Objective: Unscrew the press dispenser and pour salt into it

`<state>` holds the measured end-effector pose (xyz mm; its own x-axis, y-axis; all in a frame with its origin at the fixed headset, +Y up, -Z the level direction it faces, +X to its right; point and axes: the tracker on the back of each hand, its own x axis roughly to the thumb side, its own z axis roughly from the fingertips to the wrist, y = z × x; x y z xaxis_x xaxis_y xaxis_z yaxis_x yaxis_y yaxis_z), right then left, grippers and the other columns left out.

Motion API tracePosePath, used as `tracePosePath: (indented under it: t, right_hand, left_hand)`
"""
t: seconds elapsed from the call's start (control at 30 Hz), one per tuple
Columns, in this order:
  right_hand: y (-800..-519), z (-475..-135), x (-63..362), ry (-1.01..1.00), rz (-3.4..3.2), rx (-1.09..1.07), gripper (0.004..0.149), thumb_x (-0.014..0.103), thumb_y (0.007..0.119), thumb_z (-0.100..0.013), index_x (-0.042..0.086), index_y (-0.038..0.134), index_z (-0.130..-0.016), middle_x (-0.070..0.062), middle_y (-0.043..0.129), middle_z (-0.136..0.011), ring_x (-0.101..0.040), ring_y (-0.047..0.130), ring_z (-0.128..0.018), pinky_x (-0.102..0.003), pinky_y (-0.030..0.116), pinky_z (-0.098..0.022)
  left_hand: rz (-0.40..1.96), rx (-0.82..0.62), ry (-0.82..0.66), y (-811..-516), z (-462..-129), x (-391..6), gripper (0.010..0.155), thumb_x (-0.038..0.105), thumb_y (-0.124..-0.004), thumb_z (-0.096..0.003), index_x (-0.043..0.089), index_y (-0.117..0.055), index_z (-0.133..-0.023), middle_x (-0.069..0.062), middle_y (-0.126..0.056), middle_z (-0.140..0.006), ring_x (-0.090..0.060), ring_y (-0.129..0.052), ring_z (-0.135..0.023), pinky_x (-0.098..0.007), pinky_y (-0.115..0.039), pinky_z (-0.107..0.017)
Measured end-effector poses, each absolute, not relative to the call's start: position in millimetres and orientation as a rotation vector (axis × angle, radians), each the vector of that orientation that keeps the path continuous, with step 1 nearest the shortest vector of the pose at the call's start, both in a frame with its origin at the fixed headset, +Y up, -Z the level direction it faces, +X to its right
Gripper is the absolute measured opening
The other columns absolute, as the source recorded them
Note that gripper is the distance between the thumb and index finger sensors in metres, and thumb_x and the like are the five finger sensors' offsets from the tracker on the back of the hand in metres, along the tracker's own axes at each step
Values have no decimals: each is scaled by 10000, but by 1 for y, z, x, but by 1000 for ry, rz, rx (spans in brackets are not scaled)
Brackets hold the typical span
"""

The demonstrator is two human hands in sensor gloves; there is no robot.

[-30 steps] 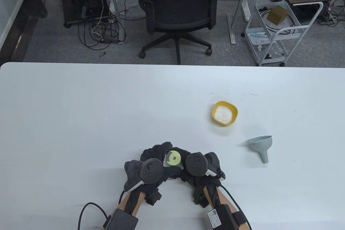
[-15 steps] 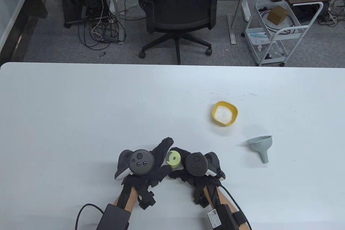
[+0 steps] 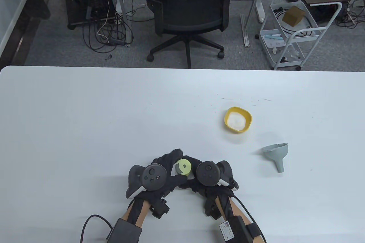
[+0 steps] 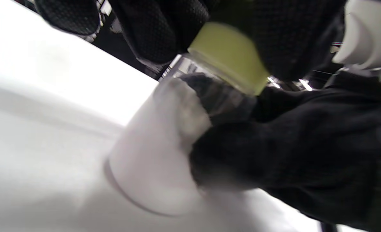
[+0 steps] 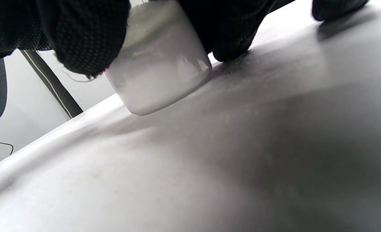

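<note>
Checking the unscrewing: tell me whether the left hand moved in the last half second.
Yes. The left hand shifted right, toward the yellow-green cap, judged against the yellow bowl.

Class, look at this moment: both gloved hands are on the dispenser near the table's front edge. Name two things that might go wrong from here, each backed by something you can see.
1. The right hand holds the dispenser jar while the left hand grips the green cap; the smooth jar might slip and turn with the cap.
2. The funnel lies on its side by the salt bowl; a reaching hand may knock either.
</note>
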<state>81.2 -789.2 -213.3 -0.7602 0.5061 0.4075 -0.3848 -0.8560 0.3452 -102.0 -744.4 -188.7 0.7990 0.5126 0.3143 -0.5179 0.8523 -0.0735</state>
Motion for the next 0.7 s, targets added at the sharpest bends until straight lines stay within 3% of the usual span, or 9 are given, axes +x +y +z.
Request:
tracePosePath:
  t: [0.07, 0.17, 0.23, 0.33, 0.47, 0.7]
  right_hand:
    - [-789, -213, 81, 332, 2547, 685, 895, 500, 819, -458, 89, 420, -1146, -179, 640, -1116, -413, 678, -1000, -786, 463, -595]
    - [-789, -213, 81, 332, 2547, 685, 896, 500, 819, -457, 88, 419, -1146, -180, 637, -1117, -412, 677, -1000, -786, 464, -595]
    - [-789, -213, 81, 332, 2547, 685, 896, 501, 818, -457, 89, 418, -1146, -176, 639, -1117, -414, 676, -1000, -786, 462, -595]
    - [-789, -213, 81, 332, 2547, 685, 897, 500, 818, -458, 87, 418, -1146, -179, 638, -1117, -412, 677, -1000, -786, 463, -595]
    - [-789, -213, 81, 332, 2547, 685, 895, 500, 817, -458, 87, 419, -1145, -178, 638, -1117, -412, 676, -1000, -786, 462, -595]
    - [-789, -213, 81, 332, 2547, 685, 896, 500, 818, -457, 87, 419, -1145, -179, 638, -1116, -412, 676, -1000, -786, 461, -594]
  left_hand:
    - [501, 35, -320, -744, -188, -101, 1029, 623, -888, -344, 95, -533, -1152, -111, -772, -1012, -350, -850, -881, -726, -670, -654]
    - [543, -19, -362, -741, -190, -104, 1173, 679, -846, -332, 20, -425, -1207, -223, -648, -1102, -448, -744, -944, -766, -619, -657]
    - [631, -69, -419, -741, -191, -106, 1223, 624, -868, -388, -38, -285, -1235, -385, -483, -1219, -588, -611, -1052, -796, -585, -658]
    - [735, -183, -530, -744, -195, -106, 1170, 460, -883, -485, -80, -147, -1218, -508, -255, -1191, -687, -458, -1085, -809, -553, -664]
    - [713, -207, -546, -748, -197, -104, 1048, 340, -857, -515, -52, -181, -1214, -399, -416, -1223, -593, -583, -1108, -787, -581, -669]
    - [667, -143, -482, -748, -195, -105, 979, 372, -875, -489, 17, -330, -1220, -201, -665, -1202, -423, -785, -1063, -750, -639, -667]
